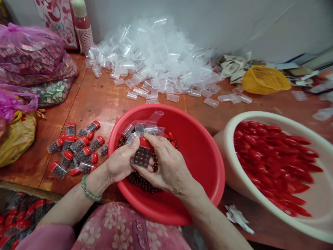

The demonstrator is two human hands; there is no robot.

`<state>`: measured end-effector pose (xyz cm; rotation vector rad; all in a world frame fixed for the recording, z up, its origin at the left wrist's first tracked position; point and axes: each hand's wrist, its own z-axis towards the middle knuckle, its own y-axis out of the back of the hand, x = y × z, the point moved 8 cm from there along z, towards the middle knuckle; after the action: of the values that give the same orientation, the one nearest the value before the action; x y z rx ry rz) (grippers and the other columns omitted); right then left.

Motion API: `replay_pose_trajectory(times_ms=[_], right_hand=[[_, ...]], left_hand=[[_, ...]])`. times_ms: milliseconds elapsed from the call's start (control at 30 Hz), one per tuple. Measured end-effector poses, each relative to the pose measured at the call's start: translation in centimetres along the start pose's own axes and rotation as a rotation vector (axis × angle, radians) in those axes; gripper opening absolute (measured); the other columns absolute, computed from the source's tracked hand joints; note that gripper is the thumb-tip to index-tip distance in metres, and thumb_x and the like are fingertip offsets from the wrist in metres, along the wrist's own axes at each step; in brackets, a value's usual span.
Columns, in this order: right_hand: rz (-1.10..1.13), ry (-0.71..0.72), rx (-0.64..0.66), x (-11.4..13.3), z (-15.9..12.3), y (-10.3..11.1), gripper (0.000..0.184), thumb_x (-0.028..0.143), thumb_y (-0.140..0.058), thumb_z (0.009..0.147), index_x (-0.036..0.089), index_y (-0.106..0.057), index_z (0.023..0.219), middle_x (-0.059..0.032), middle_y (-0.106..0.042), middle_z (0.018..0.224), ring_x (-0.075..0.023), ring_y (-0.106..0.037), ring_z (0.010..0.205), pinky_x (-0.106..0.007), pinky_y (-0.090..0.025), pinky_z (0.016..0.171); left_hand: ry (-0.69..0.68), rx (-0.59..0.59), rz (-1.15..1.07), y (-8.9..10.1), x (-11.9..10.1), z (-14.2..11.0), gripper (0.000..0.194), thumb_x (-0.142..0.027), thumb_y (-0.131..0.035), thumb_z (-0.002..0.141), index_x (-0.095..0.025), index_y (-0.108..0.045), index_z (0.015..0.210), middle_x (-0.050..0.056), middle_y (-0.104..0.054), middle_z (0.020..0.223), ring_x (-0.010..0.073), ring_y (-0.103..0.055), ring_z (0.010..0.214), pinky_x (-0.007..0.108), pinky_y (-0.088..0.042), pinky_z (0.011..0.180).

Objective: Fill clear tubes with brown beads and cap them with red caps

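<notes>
Both my hands hold one small clear container (142, 157) of dark brown beads with a red cap, above the red basin (205, 156). My left hand (123, 158) grips its left side, thumb near the cap. My right hand (169, 163) wraps the right side, with fingers at the cap and under the bottom. Loose dark brown beads (144, 184) lie in the basin below. Several clear plastic tubes (156, 130) rest on the beads behind my hands, and a few red caps (170, 135) show beside them.
Filled red-capped containers (79, 146) lie on the table at left. A heap of clear tubes (161, 62) sits against the wall. A white tub (231, 149) of red caps (275, 163) stands at right. Also around are a yellow basket (265, 80), stuffed pink bags (33, 59) and a bottle (82, 24).
</notes>
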<state>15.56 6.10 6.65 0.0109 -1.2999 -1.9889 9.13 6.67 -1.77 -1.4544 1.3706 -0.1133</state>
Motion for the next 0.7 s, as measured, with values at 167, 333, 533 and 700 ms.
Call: replay_pose_trajectory(times_ms=[167, 333, 533, 700], right_hand=[[0.146, -0.056, 0.062, -0.4, 0.2, -0.3, 0.058, 0.027, -0.065, 0.076, 0.011, -0.044, 0.127, -0.0156, -0.061, 0.107, -0.0250, -0.061, 0.095, -0.040, -0.054, 0.082], [0.403, -0.124, 0.121, -1.1, 0.2, 0.0, 0.061, 0.040, -0.075, 0.074, 0.016, -0.051, 0.124, -0.0127, -0.063, 0.111, -0.0243, -0.062, 0.101, -0.038, -0.054, 0.085], [0.649, -0.397, -0.061, -3.2, -0.3, 0.6, 0.016, 0.020, -0.061, 0.087, 0.023, -0.069, 0.101, -0.0030, -0.069, 0.091, -0.0146, -0.068, 0.077, -0.029, -0.056, 0.073], [0.746, -0.463, -0.081, -3.3, -0.5, 0.4, 0.016, 0.018, -0.066, 0.082, 0.023, -0.072, 0.096, -0.0021, -0.071, 0.088, -0.0133, -0.067, 0.065, -0.028, -0.057, 0.062]], left_hand=[[-0.031, -0.005, 0.032, -0.5, -0.2, -0.1, 0.062, -0.064, -0.042, 0.088, -0.007, -0.065, 0.082, 0.009, -0.064, 0.066, 0.0157, -0.063, 0.063, 0.026, -0.048, 0.061], [-0.092, -0.066, 0.111, -0.2, -0.4, -0.2, 0.063, -0.070, -0.047, 0.081, -0.010, -0.062, 0.078, 0.003, -0.060, 0.061, 0.0098, -0.054, 0.053, 0.022, -0.042, 0.054], [-0.088, -0.144, 0.280, 0.2, -0.5, -0.3, 0.071, -0.079, -0.038, 0.078, -0.012, -0.056, 0.064, 0.002, -0.055, 0.057, 0.0084, -0.050, 0.051, 0.023, -0.040, 0.055], [-0.095, -0.136, 0.396, -0.1, -0.8, -0.4, 0.075, -0.079, -0.025, 0.081, -0.013, -0.053, 0.057, 0.001, -0.049, 0.051, 0.0083, -0.044, 0.047, 0.024, -0.035, 0.051]])
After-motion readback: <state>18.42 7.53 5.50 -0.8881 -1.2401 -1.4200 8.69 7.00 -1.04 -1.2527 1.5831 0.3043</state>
